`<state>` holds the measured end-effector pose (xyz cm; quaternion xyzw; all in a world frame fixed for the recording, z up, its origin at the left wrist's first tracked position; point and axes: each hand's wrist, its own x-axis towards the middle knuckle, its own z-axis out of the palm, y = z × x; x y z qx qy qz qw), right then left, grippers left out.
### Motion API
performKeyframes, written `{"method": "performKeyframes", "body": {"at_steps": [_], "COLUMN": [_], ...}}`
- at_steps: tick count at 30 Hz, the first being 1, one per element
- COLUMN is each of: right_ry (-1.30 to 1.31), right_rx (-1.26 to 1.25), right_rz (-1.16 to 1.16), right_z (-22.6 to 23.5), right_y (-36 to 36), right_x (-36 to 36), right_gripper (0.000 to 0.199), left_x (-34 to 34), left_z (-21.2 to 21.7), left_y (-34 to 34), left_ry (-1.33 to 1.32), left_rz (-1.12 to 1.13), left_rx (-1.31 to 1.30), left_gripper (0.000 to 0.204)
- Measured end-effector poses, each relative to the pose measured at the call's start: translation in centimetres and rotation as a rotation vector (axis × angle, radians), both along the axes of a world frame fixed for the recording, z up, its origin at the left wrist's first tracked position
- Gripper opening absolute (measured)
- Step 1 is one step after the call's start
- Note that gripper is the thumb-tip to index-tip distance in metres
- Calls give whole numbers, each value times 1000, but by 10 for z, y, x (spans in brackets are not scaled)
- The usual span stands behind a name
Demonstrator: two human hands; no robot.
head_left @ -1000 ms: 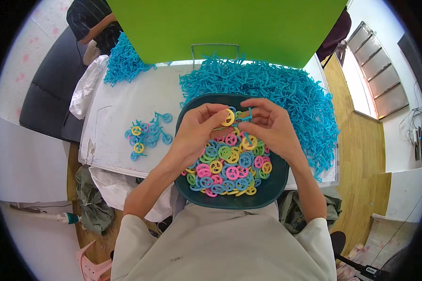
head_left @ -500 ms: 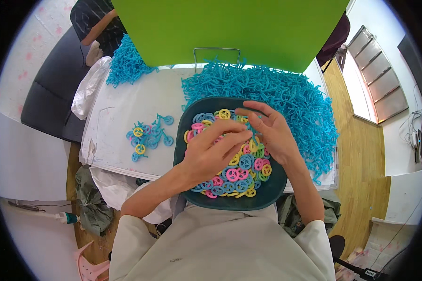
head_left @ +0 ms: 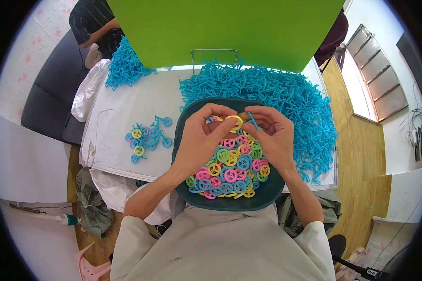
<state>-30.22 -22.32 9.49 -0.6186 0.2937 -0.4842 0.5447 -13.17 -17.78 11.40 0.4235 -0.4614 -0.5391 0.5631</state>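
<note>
Between the thumb and fingers of my left hand point(head_left: 194, 138) is a small yellow toy wheel point(head_left: 235, 123). My right hand point(head_left: 277, 136) pinches a blue plastic toy bicycle frame point(head_left: 253, 120) right beside the wheel; fingers hide part of the frame, and I cannot tell whether the two parts touch. Both hands are over a dark green tub point(head_left: 229, 204) that holds many loose wheels point(head_left: 230, 175) in pink, yellow, blue and green. On the table to the left lies a small cluster of blue toy bicycles point(head_left: 150, 136), some with yellow or pink wheels.
A large heap of blue frames point(head_left: 267, 84) spreads behind and right of the tub on the white table point(head_left: 117, 122). Another blue heap point(head_left: 129, 65) lies at the far left, near another person's arm point(head_left: 101, 33). A green panel point(head_left: 229, 28) stands across the back.
My left hand has moved up and now shows a yellow wheel in its fingers. My right hand's fingers have closed in around the blue frame, and both hands are near each other.
</note>
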Motion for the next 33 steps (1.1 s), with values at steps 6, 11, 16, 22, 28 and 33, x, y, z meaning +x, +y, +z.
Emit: {"method": "performKeyframes", "body": {"at_steps": [6,11,16,22,28,33], "right_ry": [110,125,113,109,151,168], "right_rx": [111,159,107,154,286,401], "right_rz": [17,45,-15,-19,92,225], "right_z": [7,4,2,5,9,4], "right_y": [-1,-2,0,-1,-4,-12], "right_x": [-1,2,6,6,2,-3], "right_gripper": [31,24,21,24,30,30], "left_x": [2,5,8,5,5,6], "left_z": [-6,-6,-6,-13,-14,-18], "left_y": [0,-1,-4,-7,-6,-5], "left_ry": [-85,-106,-116,-105,-82,-198], "left_rz": [32,79,82,121,94,89], "left_rx": [-5,-50,-16,-149,-88,-198], "left_gripper": [18,19,18,17,16,17]}}
